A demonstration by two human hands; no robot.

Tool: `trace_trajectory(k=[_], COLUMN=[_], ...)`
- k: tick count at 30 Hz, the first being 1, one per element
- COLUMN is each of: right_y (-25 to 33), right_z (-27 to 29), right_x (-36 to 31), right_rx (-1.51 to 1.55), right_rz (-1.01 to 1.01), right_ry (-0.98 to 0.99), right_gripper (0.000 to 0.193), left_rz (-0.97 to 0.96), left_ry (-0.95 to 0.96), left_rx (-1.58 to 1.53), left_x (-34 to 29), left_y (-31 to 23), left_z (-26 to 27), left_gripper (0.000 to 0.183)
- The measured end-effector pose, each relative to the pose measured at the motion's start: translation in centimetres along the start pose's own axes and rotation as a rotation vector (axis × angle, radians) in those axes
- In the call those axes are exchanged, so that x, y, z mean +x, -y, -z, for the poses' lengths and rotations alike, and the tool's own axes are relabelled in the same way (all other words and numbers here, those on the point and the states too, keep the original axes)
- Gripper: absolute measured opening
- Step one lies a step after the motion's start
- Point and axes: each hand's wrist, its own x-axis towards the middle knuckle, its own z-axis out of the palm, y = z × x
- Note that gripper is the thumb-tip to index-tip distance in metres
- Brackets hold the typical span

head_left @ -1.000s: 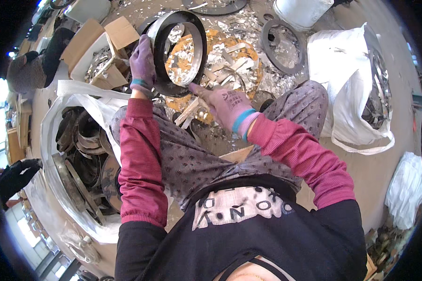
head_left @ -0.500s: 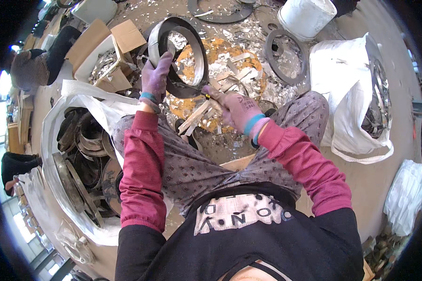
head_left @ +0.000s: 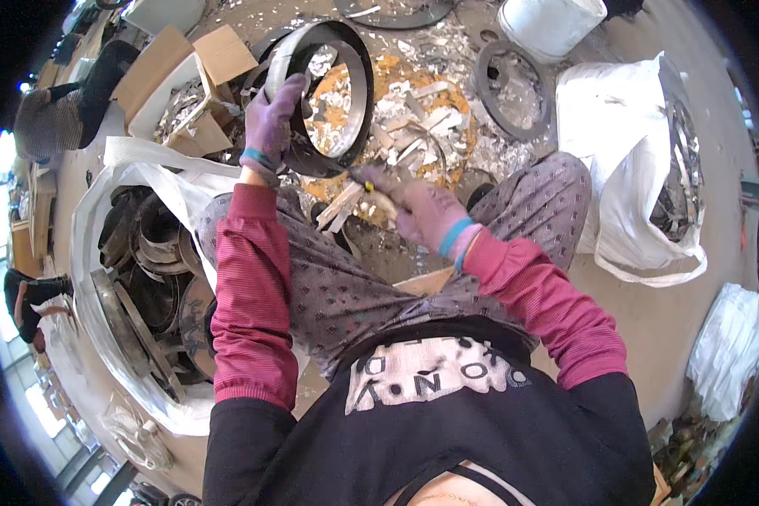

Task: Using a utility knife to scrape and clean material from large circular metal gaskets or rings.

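The left hand [head_left: 270, 126] grips the left side of the black ring [head_left: 363, 97], tipped up over the scraps [head_left: 422, 126], its hole facing the person, long way up-and-down. The right hand's [head_left: 426, 207] fingers hold a small, blurry tool [head_left: 368, 186], pointing up-left at the ring's bottom edge.

At upper centre, the left hand [head_left: 271, 122] is gripping a thick dark ring [head_left: 363, 97] by its left side, while the right hand [head_left: 422, 207] is holding a small tool [head_left: 368, 186], partly blurred, by the lower edge. At left, a white sack [head_left: 143, 155] is holding dark scrap [head_left: 158, 240]; a bucket [head_left: 551, 25] is standing upper right.
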Motion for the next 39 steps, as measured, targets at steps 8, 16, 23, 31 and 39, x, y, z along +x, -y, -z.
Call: trace_trajectory(k=[8,16,23,31,39], right_y=[2.0,-0.2,-1.4,-0.6,0.4], right_z=[2.3,1.1,-1.0,-0.2,1.4], right_x=[1.7,1.0,2.7,2.0,2.3], right_rx=[0.082,0.334,0.285,0.204,0.076], right_rz=[0.06,0.178,0.242,0.189,0.091], right_ry=[-0.01,-0.109,-0.133,-0.065,0.051], right_gripper=[0.064,0.075,0.074,0.059,0.06], left_rz=[0.042,0.016,0.016,0.041,0.077], left_ry=[0.012,0.0,0.03,0.0,-0.004], left_rx=[0.012,-0.085,-0.065,-0.106,-0.098], left_x=[0.6,-0.1,0.2,0.6,0.1], left_y=[1.1,-0.1,-0.3,0.9,0.0], left_z=[0.4,-0.4,-0.6,0.2,-0.6], left_gripper=[0.049,0.051,0.055,0.053,0.054])
